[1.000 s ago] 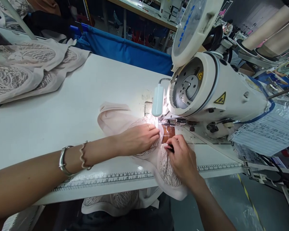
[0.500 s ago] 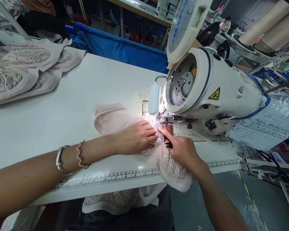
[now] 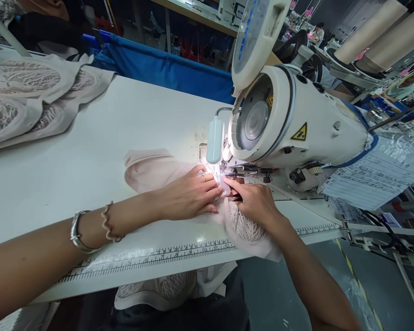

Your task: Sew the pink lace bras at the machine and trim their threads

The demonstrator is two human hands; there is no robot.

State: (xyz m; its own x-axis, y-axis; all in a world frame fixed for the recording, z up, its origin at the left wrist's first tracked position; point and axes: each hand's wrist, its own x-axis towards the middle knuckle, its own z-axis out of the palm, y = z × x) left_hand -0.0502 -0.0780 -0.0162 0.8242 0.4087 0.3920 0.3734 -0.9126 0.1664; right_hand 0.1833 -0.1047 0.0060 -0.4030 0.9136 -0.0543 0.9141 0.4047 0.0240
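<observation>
A pale pink lace garment piece (image 3: 152, 172) lies on the white sewing table (image 3: 100, 142) under the head of a white sewing machine (image 3: 296, 124). My left hand (image 3: 188, 195) lies flat on the fabric, fingers stretched toward the needle area. My right hand (image 3: 257, 202) presses the fabric just right of it, forefinger pointing at the presser foot (image 3: 227, 174), with a small dark tool tucked under its fingers. A lit lamp (image 3: 215, 140) shines on the seam. Part of the lace piece (image 3: 243, 227) hangs over the table's front edge.
A stack of similar lace pieces (image 3: 31, 99) lies at the table's far left. A printed ruler (image 3: 152, 257) runs along the front edge. Paper sheets in plastic (image 3: 372, 177) hang right of the machine. A blue bin edge (image 3: 169, 71) stands behind the table.
Both hands have slid with the fabric toward the needle. My right forefinger now reaches the presser foot. The machine's handwheel looks blurred, as if spinning.
</observation>
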